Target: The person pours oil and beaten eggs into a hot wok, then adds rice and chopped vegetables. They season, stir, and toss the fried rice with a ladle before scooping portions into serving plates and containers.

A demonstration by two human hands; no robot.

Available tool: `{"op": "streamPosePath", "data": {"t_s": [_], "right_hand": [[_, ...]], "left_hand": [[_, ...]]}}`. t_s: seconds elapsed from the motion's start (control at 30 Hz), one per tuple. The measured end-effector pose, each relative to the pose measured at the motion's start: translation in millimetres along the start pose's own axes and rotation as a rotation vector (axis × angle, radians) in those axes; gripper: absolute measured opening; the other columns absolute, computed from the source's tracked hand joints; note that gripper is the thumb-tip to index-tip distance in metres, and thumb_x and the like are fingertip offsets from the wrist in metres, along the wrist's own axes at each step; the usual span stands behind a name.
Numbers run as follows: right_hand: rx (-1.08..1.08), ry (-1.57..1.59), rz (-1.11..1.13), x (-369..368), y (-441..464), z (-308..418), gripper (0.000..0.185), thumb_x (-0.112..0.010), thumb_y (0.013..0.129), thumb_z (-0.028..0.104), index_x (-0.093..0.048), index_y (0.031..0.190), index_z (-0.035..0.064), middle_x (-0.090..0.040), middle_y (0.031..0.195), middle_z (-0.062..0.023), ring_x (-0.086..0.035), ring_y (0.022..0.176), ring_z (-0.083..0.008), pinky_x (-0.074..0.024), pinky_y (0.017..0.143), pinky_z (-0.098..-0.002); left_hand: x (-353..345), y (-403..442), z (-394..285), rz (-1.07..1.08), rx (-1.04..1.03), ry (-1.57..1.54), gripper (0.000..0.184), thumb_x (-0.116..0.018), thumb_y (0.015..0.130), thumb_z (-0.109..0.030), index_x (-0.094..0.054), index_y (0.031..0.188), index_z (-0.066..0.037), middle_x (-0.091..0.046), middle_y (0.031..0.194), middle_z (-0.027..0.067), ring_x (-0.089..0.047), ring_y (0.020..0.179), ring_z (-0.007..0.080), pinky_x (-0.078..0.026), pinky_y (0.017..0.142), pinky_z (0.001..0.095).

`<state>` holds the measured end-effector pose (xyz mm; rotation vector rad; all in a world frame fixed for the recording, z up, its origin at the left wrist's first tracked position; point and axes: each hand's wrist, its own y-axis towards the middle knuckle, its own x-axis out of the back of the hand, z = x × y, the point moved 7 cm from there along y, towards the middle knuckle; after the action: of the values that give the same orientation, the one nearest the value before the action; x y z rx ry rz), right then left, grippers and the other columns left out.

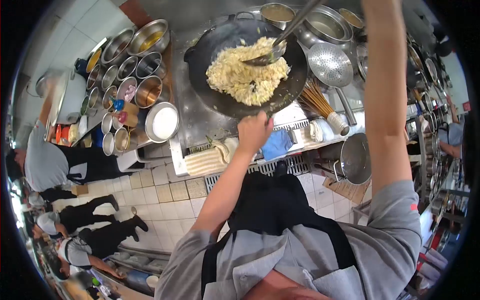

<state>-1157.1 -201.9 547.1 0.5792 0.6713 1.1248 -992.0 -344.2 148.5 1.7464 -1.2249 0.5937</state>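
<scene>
My left hand [255, 131] is closed on the near edge of a large black wok [200, 82]. Whether it grips the rim or a handle there is hidden. Pale yellow fried rice [245, 82] with bits of egg and green lies in the wok, some grains lifted above the surface. Into the rice from the upper right reaches a metal ladle [286, 36], its bowl among the grains. My right forearm [385, 75] stretches up past the top edge of the view, so the right hand and the end of the ladle's handle are out of sight.
Metal bowls [149, 37] crowd the left side, with a white-filled one [163, 122] nearest. Right of the wok lie a perforated skimmer [330, 65] and a bamboo brush [315, 102]. Folded towels [207, 160] line the front edge. Co-workers [75, 220] stand at left.
</scene>
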Motion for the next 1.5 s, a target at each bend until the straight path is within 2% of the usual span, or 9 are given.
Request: {"op": "streamPosePath", "data": {"t_s": [0.1,0.13,0.2,0.4,0.6,1.0,1.2,1.4,1.5], "right_hand": [[0.652,-1.348,-0.148,5,-39,14,0.032,-0.068,0.089,0.028,-0.048,0.073,0.0090,-0.043,0.053,0.0022,-0.043,0.045,-0.0115,-0.0356,0.040,-0.0266],[0.676,-1.323,-0.093,4,-59,-13,0.030,-0.067,0.090,0.026,-0.049,0.074,0.0081,-0.044,0.054,0.0008,-0.045,0.045,-0.0122,-0.0366,0.041,-0.0271],[0.057,-0.033,0.239,-8,-104,-124,0.027,-0.065,0.092,0.022,-0.051,0.075,0.0062,-0.047,0.054,-0.0020,-0.048,0.046,-0.0137,-0.0385,0.044,-0.0281],[-0.186,0.550,0.386,-10,-77,-171,0.026,-0.061,0.094,0.016,-0.054,0.072,0.0034,-0.051,0.054,-0.0013,-0.049,0.043,-0.0131,-0.0374,0.042,-0.0280],[-0.233,0.595,0.017,-20,-135,-210,0.030,-0.059,0.091,0.008,-0.043,0.067,0.0092,-0.048,0.052,-0.0017,-0.044,0.042,-0.0106,-0.0360,0.041,-0.0263],[-0.259,0.457,0.181,-58,-148,-160,0.028,-0.056,0.091,0.005,-0.049,0.063,0.0052,-0.052,0.054,-0.0032,-0.046,0.043,-0.0135,-0.0366,0.044,-0.0304],[-0.198,0.469,0.050,0,-212,-139,0.035,-0.060,0.090,0.003,-0.033,0.069,0.0108,-0.043,0.055,0.0007,-0.041,0.046,-0.0056,-0.0347,0.044,-0.0243],[-0.225,0.638,0.367,-31,-144,-142,0.032,-0.069,0.088,0.012,-0.049,0.064,0.0072,-0.053,0.054,0.0037,-0.049,0.048,-0.0044,-0.0358,0.044,-0.0236],[-0.171,0.504,0.180,21,-164,-117,0.032,-0.065,0.091,0.009,-0.048,0.064,0.0079,-0.050,0.055,0.0057,-0.046,0.050,-0.0028,-0.0343,0.047,-0.0208]], "left_hand": [[-15,27,32,0.041,0.030,-0.019,0.025,-0.068,0.084,-0.029,-0.058,0.075,-0.008,-0.062,0.062,0.0128,-0.063,0.063,0.0355,-0.048,0.061,0.0477],[-17,31,35,0.067,0.044,-0.035,0.025,-0.068,0.084,-0.028,-0.058,0.075,-0.007,-0.063,0.064,0.0133,-0.063,0.066,0.0356,-0.048,0.064,0.0477],[-20,33,36,0.063,0.030,-0.075,0.024,-0.067,0.084,-0.027,-0.060,0.075,-0.006,-0.064,0.069,0.0142,-0.062,0.071,0.0355,-0.046,0.070,0.0470],[-5,26,41,0.018,-0.007,-0.097,0.023,-0.068,0.084,-0.031,-0.071,0.078,-0.009,-0.063,0.080,0.0080,-0.056,0.090,0.0278,-0.035,0.086,0.0437],[-9,23,38,0.020,0.089,-0.021,0.026,-0.068,0.085,-0.034,-0.072,0.077,-0.010,-0.062,0.077,0.0057,-0.054,0.087,0.0260,-0.031,0.087,0.0430],[-13,23,37,0.017,-0.006,-0.074,0.030,-0.066,0.088,-0.028,-0.063,0.072,-0.004,-0.058,0.073,0.0146,-0.053,0.075,0.0358,-0.043,0.069,0.0449],[-14,21,40,0.066,-0.043,-0.117,0.019,-0.064,0.087,-0.020,-0.064,0.078,-0.003,-0.059,0.076,0.0150,-0.053,0.077,0.0364,-0.042,0.074,0.0456],[-15,27,39,0.110,-0.014,-0.088,0.019,-0.063,0.089,-0.021,-0.066,0.084,-0.004,-0.060,0.081,0.0124,-0.053,0.083,0.0346,-0.041,0.076,0.0454],[-16,20,38,0.101,0.052,-0.035,0.022,-0.063,0.089,-0.027,-0.067,0.085,-0.006,-0.060,0.085,0.0101,-0.054,0.089,0.0321,-0.038,0.081,0.0452]]}}
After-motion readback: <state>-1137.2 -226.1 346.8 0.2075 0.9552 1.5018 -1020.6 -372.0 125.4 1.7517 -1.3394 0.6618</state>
